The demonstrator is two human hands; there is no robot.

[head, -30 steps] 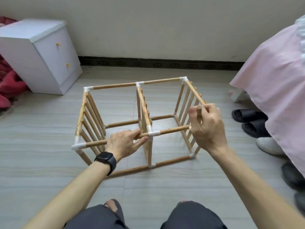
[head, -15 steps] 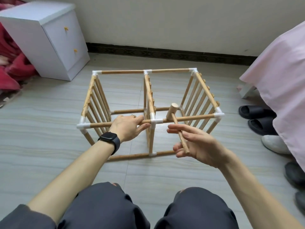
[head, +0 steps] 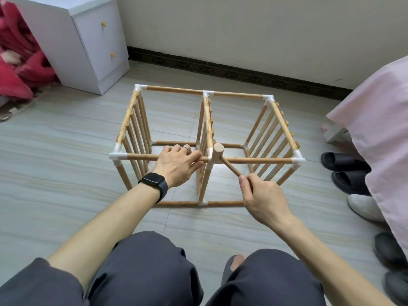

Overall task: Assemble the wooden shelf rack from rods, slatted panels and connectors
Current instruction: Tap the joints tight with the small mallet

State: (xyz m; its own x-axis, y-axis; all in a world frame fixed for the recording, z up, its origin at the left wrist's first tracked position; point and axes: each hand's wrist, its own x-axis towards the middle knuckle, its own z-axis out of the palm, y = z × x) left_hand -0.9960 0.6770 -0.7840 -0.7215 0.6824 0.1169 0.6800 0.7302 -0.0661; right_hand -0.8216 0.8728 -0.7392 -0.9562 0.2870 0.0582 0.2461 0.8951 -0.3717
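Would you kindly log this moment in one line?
left hand grips rod | right hand holds mallet | mallet head at connector | rack on floor

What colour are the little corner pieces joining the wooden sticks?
White. The corner connectors show best in the head view, the only one here.

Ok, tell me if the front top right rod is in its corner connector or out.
In: the rod ends inside the white corner connector, no gap showing.

The mallet [head: 220, 153] has its handle end hidden inside the right grip [head: 265, 199]. The left grip [head: 176, 166] covers a stretch of the top front rod [head: 256, 160]. The bedcover [head: 379, 129] overlaps the slippers [head: 344, 161]. The dark shoes [head: 389, 250] at the picture's right edge are blurred and cut off.
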